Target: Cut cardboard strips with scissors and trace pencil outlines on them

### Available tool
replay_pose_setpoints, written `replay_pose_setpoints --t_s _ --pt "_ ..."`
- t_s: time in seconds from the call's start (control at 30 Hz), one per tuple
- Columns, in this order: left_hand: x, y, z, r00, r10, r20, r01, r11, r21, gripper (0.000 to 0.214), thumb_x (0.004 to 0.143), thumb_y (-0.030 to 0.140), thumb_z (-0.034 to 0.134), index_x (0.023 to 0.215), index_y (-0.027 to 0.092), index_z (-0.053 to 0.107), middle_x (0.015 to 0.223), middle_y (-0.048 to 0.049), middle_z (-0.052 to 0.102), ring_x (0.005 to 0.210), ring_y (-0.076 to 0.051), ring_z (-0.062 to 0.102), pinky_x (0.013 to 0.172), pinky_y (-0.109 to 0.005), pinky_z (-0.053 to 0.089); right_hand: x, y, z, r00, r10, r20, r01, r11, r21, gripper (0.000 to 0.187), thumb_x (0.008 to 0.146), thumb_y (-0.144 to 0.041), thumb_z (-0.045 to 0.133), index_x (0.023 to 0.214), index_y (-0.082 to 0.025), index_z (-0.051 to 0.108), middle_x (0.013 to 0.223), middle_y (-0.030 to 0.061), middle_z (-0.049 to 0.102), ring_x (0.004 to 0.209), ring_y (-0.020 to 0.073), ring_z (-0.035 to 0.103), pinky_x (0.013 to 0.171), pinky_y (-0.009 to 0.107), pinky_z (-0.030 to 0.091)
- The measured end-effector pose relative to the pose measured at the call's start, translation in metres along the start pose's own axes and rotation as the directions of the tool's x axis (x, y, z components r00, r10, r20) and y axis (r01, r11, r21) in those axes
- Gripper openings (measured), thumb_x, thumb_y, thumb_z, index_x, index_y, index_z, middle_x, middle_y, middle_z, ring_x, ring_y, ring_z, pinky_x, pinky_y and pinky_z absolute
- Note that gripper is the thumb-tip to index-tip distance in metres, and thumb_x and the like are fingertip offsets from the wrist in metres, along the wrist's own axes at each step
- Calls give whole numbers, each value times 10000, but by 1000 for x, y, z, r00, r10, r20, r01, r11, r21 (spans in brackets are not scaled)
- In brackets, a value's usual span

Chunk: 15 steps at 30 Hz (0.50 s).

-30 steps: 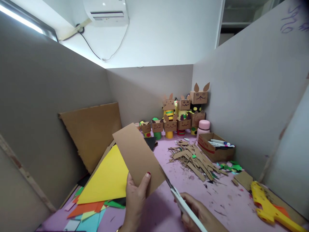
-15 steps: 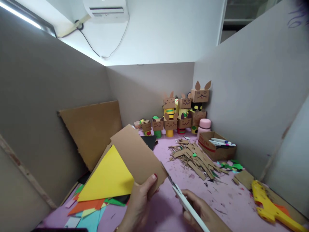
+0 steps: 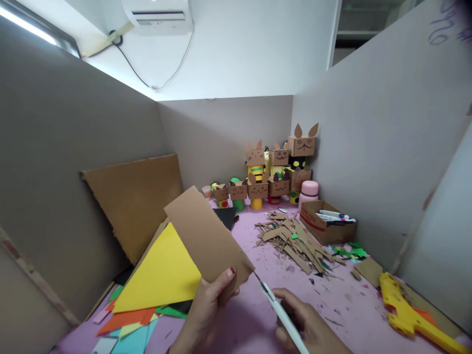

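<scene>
A rectangular piece of brown cardboard is tilted up above the table, gripped near its lower end by my left hand, thumb on its face. My right hand is closed around white-handled scissors, seen nearly edge-on. Their dark blades point up and left to the cardboard's lower right corner; whether they are apart I cannot tell. Behind the cardboard on the left lies a yellow sheet, over orange, blue and green paper.
Cardboard strips lie heaped mid-table, beside a box of pens and a pink bottle. Cardboard animal figures stand at the back. A yellow glue gun lies right; a large cardboard sheet leans left.
The scissors' blades, which lay along the cardboard's right edge, are now lower, at its bottom right corner. The whole view has shifted slightly; both hands keep their hold.
</scene>
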State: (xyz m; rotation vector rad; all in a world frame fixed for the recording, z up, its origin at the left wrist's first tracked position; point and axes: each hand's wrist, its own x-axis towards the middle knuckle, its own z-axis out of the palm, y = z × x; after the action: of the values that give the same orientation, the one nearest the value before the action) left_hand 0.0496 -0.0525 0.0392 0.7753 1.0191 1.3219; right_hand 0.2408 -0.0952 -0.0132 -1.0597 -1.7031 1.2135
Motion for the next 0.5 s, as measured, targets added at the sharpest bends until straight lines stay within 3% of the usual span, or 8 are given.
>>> replay_pose_setpoints --t_s 0.27,0.5 --pt "0 2 -1 999 -26 19 26 1000 -17 423 555 293 808 935 199 647 805 4 706 693 -138 659 521 -184 468 -1 -9 -1 999 13 31 -13 1000 -22 447 720 -340 609 1120 -193 474 621 -81 334 546 97 307 492 229 246" --pt "-2 2 0 1000 -3 15 3 1000 -16 406 557 289 808 916 193 645 810 1 704 680 -133 657 514 -180 465 -2 -15 -4 998 -4 69 6 999 -32 468 720 -360 581 1131 -175 455 628 -79 317 551 102 294 494 233 239"
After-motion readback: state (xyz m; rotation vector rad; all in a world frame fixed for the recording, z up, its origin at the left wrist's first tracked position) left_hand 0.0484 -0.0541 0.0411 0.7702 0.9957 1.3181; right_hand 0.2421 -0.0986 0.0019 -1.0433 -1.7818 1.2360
